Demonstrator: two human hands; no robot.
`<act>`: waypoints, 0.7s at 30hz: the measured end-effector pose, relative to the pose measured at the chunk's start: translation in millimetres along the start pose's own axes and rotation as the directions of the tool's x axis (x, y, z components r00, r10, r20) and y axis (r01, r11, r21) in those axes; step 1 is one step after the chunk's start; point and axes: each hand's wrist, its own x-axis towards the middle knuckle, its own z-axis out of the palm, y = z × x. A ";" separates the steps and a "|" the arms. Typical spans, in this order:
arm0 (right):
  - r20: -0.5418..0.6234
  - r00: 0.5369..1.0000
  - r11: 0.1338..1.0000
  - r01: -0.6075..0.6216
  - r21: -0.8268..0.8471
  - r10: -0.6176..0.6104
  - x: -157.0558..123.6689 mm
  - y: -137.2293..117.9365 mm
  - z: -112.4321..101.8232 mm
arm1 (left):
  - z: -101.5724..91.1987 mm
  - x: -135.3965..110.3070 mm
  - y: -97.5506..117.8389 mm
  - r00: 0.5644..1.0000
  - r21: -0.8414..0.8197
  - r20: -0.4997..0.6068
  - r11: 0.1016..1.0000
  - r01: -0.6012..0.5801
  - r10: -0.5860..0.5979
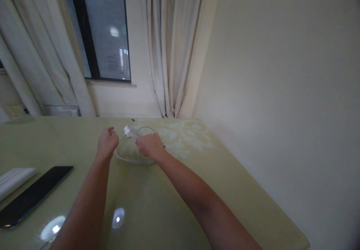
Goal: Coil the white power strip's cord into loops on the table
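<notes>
A white charging cable forms a loose loop at the far part of the table, with a white plug-like end at its upper left. My right hand is closed over the loop's right side, gripping the cable. A blurred pale strip runs from the plug-like end to its fingers. At the loop's left edge is my left hand, its fingers curled in and the cable passing right beside it. What lies inside those fingers is hidden.
On the left of the glossy greenish table lie a dark flat tablet-like slab and a white ridged object. A tiny dark piece rests at the far edge. A wall borders the right; curtains hang behind.
</notes>
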 end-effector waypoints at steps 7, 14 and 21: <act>-0.055 0.884 0.885 0.461 -0.071 -0.465 -25.4 -19.4 18.0 | 10.0 -8.4 43.5 0.979 -0.068 0.130 0.986 -0.150 0.158; -0.303 0.848 0.872 0.481 0.092 -0.436 -144.3 8.4 68.7 | 63.4 -76.1 83.2 0.812 -0.066 0.429 0.911 -0.408 0.395; -0.265 0.962 0.852 0.082 0.517 0.069 -156.1 48.3 65.8 | 25.6 -45.4 59.1 0.941 0.105 0.295 0.974 -0.203 0.164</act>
